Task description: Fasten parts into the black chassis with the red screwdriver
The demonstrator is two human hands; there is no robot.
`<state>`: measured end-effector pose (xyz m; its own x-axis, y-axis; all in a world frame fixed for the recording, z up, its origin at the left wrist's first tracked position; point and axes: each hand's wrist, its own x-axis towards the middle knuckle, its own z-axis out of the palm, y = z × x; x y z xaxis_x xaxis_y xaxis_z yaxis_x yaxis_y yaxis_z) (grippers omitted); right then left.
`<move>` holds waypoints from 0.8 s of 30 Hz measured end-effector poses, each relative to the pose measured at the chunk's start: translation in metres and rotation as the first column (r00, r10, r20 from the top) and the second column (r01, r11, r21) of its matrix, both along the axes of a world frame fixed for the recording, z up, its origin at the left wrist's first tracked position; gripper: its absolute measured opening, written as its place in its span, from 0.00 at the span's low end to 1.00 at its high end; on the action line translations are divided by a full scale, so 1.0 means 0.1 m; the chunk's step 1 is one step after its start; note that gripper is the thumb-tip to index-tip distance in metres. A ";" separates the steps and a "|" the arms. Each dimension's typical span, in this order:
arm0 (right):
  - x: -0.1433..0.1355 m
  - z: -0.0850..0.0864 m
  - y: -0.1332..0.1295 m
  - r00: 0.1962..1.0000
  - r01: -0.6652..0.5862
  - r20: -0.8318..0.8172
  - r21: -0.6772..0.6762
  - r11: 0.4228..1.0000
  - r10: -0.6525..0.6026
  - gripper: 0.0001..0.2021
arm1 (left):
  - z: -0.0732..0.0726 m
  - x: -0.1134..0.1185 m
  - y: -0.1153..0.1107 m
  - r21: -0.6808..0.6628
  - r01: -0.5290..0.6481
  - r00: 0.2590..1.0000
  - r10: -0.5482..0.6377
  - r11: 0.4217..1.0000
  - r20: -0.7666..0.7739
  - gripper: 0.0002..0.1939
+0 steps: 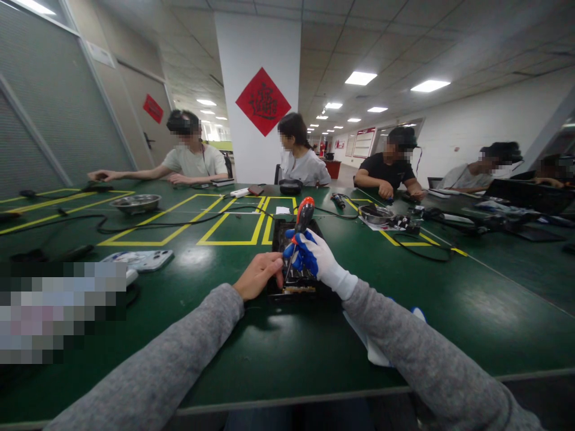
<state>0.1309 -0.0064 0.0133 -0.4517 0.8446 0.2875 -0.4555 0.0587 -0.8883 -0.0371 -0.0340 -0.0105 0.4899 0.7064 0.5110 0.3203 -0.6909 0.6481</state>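
Note:
A black electronic device (303, 276) with an uncovered inside lies on the green table straight ahead of me. A pale strip shows at its near end. My left hand (259, 275) is bare and grips the device's left edge, its fingers curled together. In my right hand (320, 257), which wears a white glove with blue fingers, is a screwdriver (305, 214) with a red and black handle. The screwdriver stands tilted, its shaft pointing down into the device near my left fingertips. Exactly what its tip touches is too small to tell.
A white-and-blue glove (376, 347) lies partly under my right forearm. A phone (144, 260) is on the left. Metal bowls (136, 204), black cables and yellow tape outlines are spread over the table (251, 377). Several people sit along the far side.

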 end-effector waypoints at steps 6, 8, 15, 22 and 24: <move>0.01 0.00 0.02 0.999 0.050 -0.015 -0.008 0.999 -0.050 0.17 | 0.01 0.00 -0.01 0.002 -0.033 0.999 0.033 0.999 0.003 0.32; 0.01 -0.01 0.03 0.998 0.068 -0.015 -0.005 0.998 -0.068 0.18 | 0.01 0.01 -0.01 -0.027 -0.063 0.997 0.064 0.998 0.043 0.30; 0.01 0.02 0.01 0.993 0.118 -0.020 -0.009 0.993 -0.119 0.17 | -0.01 0.05 0.06 -0.134 -0.150 0.986 0.159 0.980 0.057 0.14; 0.02 -0.02 0.10 0.996 0.092 -0.008 -0.088 0.992 -0.093 0.19 | -0.06 0.03 0.08 -0.218 -0.029 0.997 0.045 0.976 0.068 0.15; 0.03 -0.03 0.13 0.998 0.064 -0.003 -0.112 0.992 -0.065 0.20 | -0.05 0.04 0.08 -0.250 0.000 0.995 0.025 0.968 0.093 0.16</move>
